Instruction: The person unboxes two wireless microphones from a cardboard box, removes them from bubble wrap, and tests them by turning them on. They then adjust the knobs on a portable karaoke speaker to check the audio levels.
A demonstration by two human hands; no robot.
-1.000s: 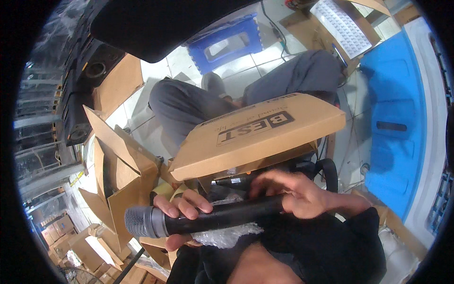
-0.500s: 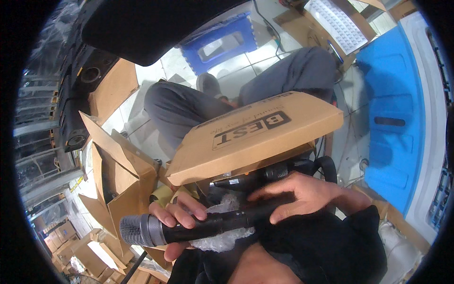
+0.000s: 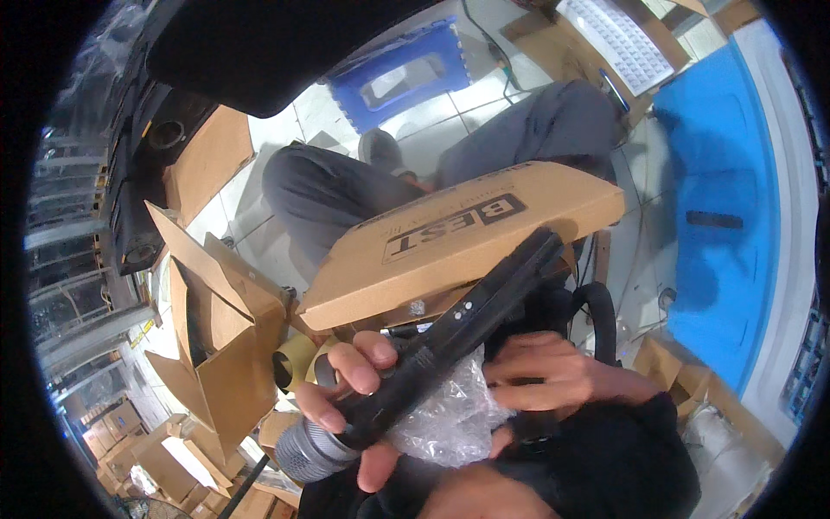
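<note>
My left hand (image 3: 356, 381) is closed round a black handheld microphone (image 3: 441, 333). Its grey mesh head (image 3: 313, 451) points to the lower left, and the dark body slants up to the right, across the near edge of a flat brown cardboard box (image 3: 484, 233). Crumpled clear bubble wrap (image 3: 445, 415) lies against the underside of the microphone. My right hand (image 3: 545, 376) has its fingers curled at the right side of this wrap and grips it; part of the thumb is hidden. Dark gear lies partly hidden under the box.
An open carton (image 3: 220, 320) stands left, beside rolls of yellowish tape (image 3: 294, 363). A blue step stool (image 3: 399, 73), my crossed legs and a white sheet (image 3: 616, 43) are farther off. A blue panel (image 3: 709, 208) borders the right, and a black speaker-like case (image 3: 164, 138) the left.
The microphone has swung from nearly level to a slant, its tail end now up at the right. My right hand has left its body and is at the bubble wrap.
</note>
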